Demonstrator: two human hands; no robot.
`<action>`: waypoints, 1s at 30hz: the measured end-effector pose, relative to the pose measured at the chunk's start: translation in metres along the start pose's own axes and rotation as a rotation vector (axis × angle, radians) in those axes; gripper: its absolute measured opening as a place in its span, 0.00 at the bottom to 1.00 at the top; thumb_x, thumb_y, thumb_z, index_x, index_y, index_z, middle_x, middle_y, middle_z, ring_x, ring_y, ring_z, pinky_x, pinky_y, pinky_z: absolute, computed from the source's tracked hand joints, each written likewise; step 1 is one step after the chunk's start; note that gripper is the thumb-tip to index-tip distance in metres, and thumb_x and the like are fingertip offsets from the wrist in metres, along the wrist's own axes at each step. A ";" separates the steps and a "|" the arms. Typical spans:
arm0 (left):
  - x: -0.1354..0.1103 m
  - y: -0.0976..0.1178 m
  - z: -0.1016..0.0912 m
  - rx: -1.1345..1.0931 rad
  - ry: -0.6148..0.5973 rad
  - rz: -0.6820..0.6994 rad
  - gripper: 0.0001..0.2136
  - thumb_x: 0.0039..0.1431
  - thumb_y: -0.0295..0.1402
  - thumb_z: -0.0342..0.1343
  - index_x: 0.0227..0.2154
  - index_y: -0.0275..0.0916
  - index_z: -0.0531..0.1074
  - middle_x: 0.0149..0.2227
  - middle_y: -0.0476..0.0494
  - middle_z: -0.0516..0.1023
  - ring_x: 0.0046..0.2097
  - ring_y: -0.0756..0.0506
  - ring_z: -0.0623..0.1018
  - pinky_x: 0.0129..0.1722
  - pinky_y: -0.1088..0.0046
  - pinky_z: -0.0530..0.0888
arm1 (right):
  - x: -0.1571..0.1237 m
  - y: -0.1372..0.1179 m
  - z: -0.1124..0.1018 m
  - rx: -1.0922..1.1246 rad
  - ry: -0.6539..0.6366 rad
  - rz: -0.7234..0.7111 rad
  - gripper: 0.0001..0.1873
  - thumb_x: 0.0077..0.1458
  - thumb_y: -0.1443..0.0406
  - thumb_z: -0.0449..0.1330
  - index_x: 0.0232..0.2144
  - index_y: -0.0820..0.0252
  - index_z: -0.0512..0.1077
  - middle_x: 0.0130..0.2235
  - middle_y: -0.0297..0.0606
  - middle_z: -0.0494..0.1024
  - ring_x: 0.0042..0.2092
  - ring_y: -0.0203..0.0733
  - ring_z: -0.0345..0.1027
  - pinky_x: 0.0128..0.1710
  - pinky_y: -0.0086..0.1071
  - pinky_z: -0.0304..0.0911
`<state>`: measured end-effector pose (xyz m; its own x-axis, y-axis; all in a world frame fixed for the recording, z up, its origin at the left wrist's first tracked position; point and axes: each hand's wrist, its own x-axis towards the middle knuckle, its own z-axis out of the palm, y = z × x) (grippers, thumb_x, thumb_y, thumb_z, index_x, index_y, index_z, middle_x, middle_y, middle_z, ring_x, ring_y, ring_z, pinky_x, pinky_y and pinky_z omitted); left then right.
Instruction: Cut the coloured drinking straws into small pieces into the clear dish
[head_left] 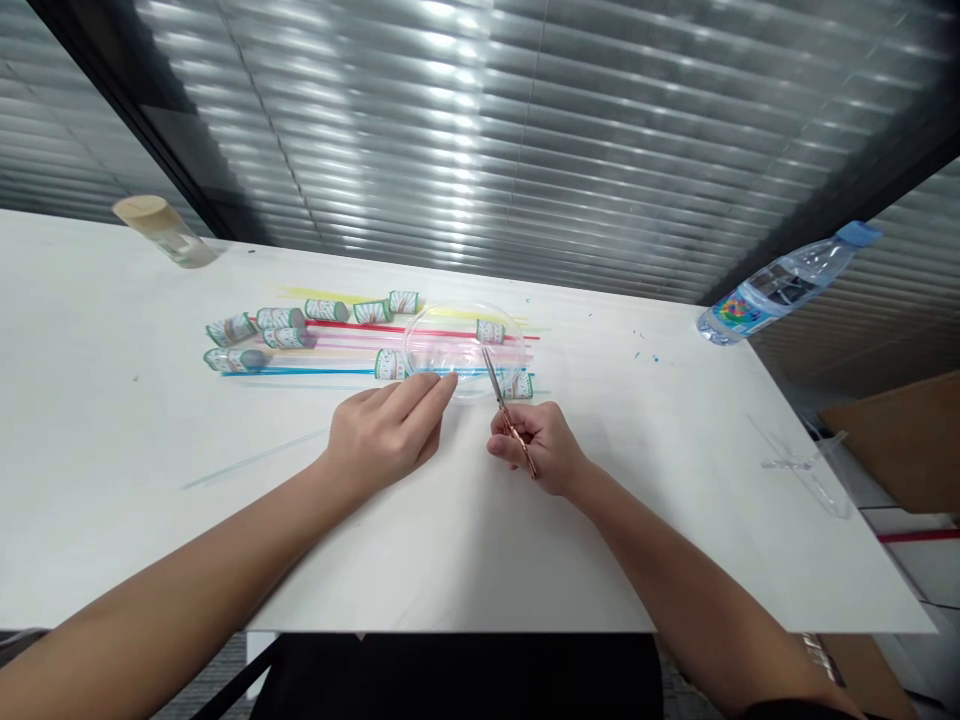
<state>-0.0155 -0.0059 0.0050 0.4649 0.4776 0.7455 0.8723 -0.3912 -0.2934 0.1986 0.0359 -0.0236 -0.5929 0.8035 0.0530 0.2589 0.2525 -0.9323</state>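
My right hand (541,446) is closed round the copper-coloured handles of a small pair of scissors (501,400); the blades point up and away over the near rim of a clear round plastic dish (463,348). My left hand (390,430) lies on the white table (112,450), fingers together and stretched forward, the fingertips touching the dish's near edge. Under and behind the dish lie several coloured drinking straws (300,371) in blue, pink, red and yellow, and several small rolls with green-edged labels (281,319).
A clear straw (251,460) lies on the table left of my left hand. A small jar with a tan lid (159,228) lies at the back left. A plastic water bottle (780,285) lies at the back right corner. A clear plastic stand (806,462) is beyond the right edge.
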 end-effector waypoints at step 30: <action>0.001 0.002 -0.003 -0.015 -0.003 0.026 0.16 0.53 0.23 0.54 0.45 0.37 0.70 0.32 0.50 0.80 0.23 0.54 0.73 0.20 0.76 0.63 | 0.001 0.000 -0.003 -0.072 -0.063 -0.018 0.31 0.48 0.37 0.56 0.22 0.60 0.67 0.17 0.28 0.62 0.20 0.31 0.54 0.22 0.27 0.49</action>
<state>-0.0134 -0.0086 0.0071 0.4875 0.4695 0.7361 0.8577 -0.4154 -0.3030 0.2001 0.0385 -0.0227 -0.6439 0.7638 0.0450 0.3002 0.3063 -0.9033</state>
